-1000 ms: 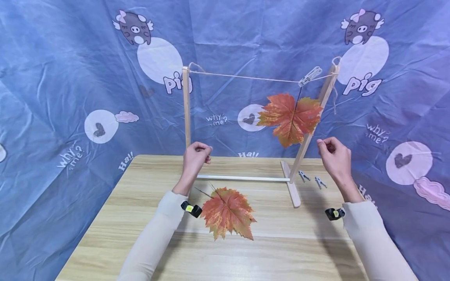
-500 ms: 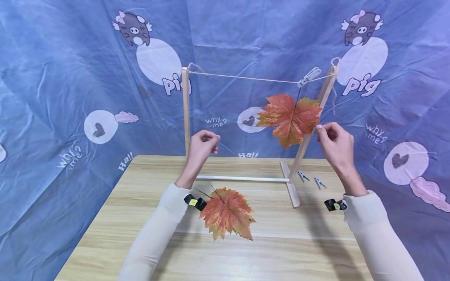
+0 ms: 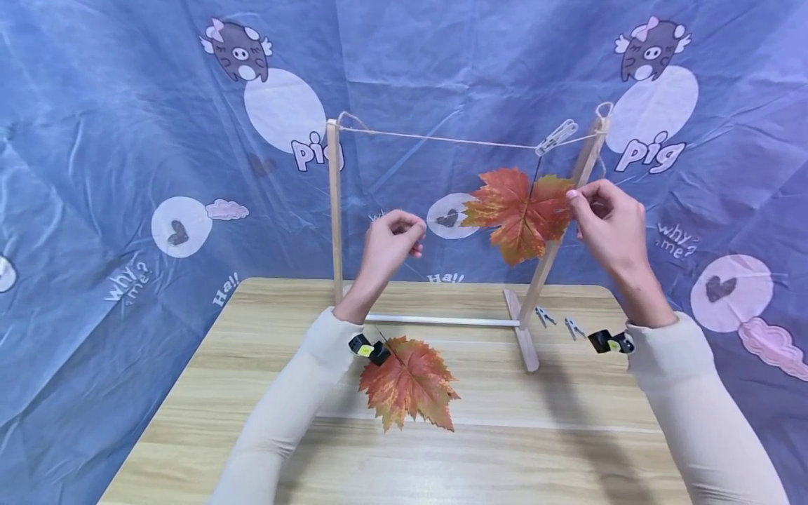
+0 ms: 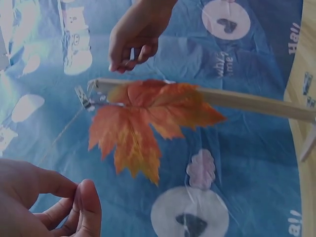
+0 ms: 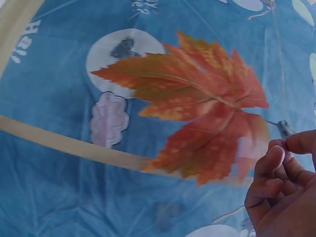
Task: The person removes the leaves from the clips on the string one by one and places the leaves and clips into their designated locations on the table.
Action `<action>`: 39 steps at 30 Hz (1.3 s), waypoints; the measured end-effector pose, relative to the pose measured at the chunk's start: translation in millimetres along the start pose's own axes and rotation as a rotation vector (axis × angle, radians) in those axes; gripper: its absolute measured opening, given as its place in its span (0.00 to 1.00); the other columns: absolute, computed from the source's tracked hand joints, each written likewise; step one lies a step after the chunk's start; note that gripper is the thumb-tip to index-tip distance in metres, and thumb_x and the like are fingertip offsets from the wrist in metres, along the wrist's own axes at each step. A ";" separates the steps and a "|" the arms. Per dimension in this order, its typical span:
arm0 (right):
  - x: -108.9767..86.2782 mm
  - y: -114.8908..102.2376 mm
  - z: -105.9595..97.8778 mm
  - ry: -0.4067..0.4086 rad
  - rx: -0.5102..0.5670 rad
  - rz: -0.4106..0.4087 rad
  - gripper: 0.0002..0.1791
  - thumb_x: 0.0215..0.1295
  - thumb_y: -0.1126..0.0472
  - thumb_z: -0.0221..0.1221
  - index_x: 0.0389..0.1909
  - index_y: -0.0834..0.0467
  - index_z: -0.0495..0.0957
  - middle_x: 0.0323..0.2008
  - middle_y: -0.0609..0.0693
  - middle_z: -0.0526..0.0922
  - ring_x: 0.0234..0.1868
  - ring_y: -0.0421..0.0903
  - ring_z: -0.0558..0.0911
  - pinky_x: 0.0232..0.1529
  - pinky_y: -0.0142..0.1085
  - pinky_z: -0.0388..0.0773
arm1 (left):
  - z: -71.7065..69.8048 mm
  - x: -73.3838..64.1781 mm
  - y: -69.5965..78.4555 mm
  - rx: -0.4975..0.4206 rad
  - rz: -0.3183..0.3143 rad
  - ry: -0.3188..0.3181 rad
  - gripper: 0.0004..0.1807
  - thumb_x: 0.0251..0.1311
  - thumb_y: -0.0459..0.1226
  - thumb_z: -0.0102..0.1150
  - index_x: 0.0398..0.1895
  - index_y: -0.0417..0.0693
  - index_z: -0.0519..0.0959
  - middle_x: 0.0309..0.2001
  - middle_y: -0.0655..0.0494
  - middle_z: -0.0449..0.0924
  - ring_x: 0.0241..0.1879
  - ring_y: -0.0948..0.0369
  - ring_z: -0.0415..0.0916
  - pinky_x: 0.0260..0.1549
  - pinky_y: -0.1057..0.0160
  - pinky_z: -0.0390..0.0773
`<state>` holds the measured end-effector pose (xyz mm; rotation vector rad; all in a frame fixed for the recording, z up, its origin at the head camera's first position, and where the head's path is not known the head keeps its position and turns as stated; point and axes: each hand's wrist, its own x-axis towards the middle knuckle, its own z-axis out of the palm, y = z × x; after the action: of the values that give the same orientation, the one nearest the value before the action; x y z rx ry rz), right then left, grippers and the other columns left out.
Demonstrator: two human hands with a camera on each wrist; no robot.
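An orange maple leaf (image 3: 524, 214) hangs by its stem from a pale clothespin (image 3: 557, 137) on the string (image 3: 435, 139), close to the right post. My left hand (image 3: 390, 242) is raised left of this leaf, thumb against curled fingers and nothing visible between them. To the leaf's right, my right hand (image 3: 611, 221) overlaps its edge in the head view. The right wrist view has that hand (image 5: 286, 182) beside the leaf, near the clothespin, with thumb and forefinger together and no object showing. Below, another maple leaf (image 3: 410, 386) lies on the table, its stem end partly behind the left wrist.
The string runs between a left wooden post (image 3: 334, 196) and a right wooden post (image 3: 546, 270), joined low down by a white rod (image 3: 442, 321). Two more clothespins, a nearer one (image 3: 574, 327) and a farther one (image 3: 545, 317), lie right of the stand. Blue printed cloth (image 3: 404, 56) hangs behind.
Both hands have risen, the left also moving rightward toward the hanging leaf and the right coming up to its edge. The leaves, clothespins and stand look unmoved.
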<state>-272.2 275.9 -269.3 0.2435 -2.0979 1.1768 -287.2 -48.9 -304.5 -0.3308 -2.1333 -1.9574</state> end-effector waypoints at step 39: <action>76.7 -74.5 -33.0 -0.272 -0.081 0.080 0.26 0.76 0.47 0.62 0.69 0.54 0.74 0.47 0.32 0.74 0.20 0.31 0.79 0.16 0.27 0.69 | 105.1 27.8 75.9 0.135 0.140 -0.085 0.07 0.74 0.37 0.63 0.45 0.45 0.87 0.35 0.53 0.91 0.31 0.65 0.88 0.28 0.75 0.83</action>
<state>-276.7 273.2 -157.5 0.2985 -2.4064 1.1556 -291.2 62.6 -232.8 -0.5322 -2.2154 -1.7422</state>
